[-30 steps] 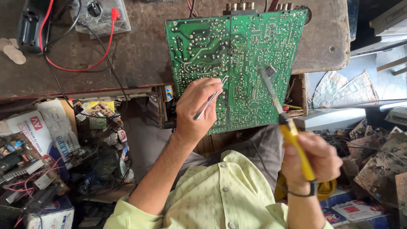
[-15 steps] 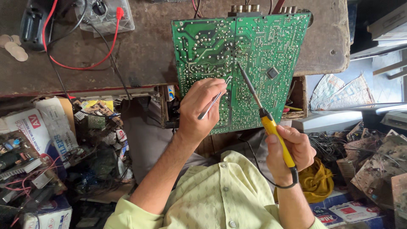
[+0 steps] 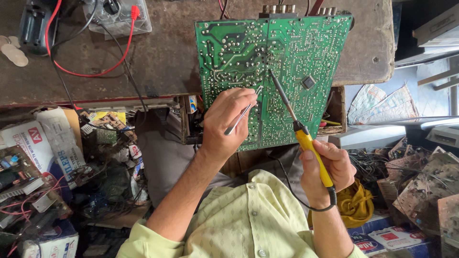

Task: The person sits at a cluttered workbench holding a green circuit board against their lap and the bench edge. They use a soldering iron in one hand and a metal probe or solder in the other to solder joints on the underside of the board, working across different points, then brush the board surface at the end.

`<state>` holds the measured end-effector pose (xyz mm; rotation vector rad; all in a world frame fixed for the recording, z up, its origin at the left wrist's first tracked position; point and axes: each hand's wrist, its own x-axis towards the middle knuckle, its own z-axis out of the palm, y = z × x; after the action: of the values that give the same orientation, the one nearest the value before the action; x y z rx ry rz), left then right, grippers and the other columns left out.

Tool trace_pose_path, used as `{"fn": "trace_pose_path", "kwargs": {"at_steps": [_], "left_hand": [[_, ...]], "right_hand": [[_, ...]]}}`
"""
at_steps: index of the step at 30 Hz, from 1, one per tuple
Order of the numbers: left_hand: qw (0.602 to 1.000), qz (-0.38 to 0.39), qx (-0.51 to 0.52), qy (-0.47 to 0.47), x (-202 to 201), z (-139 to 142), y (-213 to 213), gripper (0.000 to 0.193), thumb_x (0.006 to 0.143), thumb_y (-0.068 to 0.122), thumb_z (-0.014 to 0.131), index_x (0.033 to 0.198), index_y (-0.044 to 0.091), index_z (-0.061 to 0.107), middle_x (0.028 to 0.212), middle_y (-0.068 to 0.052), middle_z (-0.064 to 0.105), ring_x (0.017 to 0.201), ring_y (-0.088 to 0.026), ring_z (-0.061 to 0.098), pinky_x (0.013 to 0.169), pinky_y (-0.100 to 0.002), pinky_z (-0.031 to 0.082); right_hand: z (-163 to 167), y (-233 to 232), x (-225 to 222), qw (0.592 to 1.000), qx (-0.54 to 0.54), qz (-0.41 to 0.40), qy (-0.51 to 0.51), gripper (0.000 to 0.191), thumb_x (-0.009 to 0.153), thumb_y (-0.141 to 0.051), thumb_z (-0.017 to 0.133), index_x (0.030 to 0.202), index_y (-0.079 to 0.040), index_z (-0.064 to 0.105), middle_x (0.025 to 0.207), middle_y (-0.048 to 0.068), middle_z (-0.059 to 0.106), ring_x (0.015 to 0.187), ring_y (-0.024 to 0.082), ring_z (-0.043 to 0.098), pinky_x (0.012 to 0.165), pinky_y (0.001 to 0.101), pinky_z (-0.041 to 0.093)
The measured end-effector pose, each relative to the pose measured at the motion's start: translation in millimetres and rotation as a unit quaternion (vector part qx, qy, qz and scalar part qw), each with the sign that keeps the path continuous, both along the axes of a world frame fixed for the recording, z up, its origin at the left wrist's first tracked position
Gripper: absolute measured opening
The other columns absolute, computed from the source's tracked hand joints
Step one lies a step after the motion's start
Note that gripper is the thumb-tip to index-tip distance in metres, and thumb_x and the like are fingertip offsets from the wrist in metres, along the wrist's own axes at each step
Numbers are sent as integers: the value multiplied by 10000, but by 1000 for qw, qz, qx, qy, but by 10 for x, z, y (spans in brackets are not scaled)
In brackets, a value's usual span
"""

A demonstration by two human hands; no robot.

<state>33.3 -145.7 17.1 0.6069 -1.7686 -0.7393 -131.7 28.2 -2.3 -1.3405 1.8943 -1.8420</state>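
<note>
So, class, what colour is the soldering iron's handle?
Yellow: the soldering iron, held in the right hand, shows clearly in the head view.

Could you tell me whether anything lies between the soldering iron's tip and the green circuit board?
Nothing visible does. The soldering iron in the right hand reaches the circuit board unobstructed; the tweezers in the left hand sit just beside its tip.

the large green printed circuit board [image 3: 282, 62] lies solder side up. over its lower middle, the left hand [image 3: 229, 122] pinches thin metal tweezers [image 3: 243, 114]; the right hand [image 3: 325, 165], below it, grips a yellow-handled soldering iron [image 3: 299, 124], tip touching the board's centre.
</note>
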Motion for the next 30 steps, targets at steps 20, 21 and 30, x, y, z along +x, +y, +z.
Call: {"fn": "trace_pose_path", "kwargs": {"at_steps": [20,21,30], "left_hand": [[1000,4,-3,-11,-1,-6,7,317,887,-142,735,1148,12,642,1151,-115,706,1107,-309,704,944,-375,589],[1000,5,-4,-11,0,-2,8,317,887,-142,735,1147,13,642,1150,-114,706,1105,-309,705,943,-374,589],[1000,5,-1,-5,0,-7,10,328,877,-148,728,1149,14,642,1147,-115,707,1099,-314,707,941,-379,591]], "right_hand": [[8,31,-4,990,-84,-3,-117,226,1046,-71,728,1156,10,549,950,169,692,729,164,686,649,254,565],[15,35,-8,991,-79,-8,-107,223,1048,-73,728,1152,12,549,954,171,691,730,165,686,652,256,568],[-8,138,21,997,-11,-14,-71,215,1026,-78,720,1111,16,546,946,174,702,738,146,680,663,233,564]]}}
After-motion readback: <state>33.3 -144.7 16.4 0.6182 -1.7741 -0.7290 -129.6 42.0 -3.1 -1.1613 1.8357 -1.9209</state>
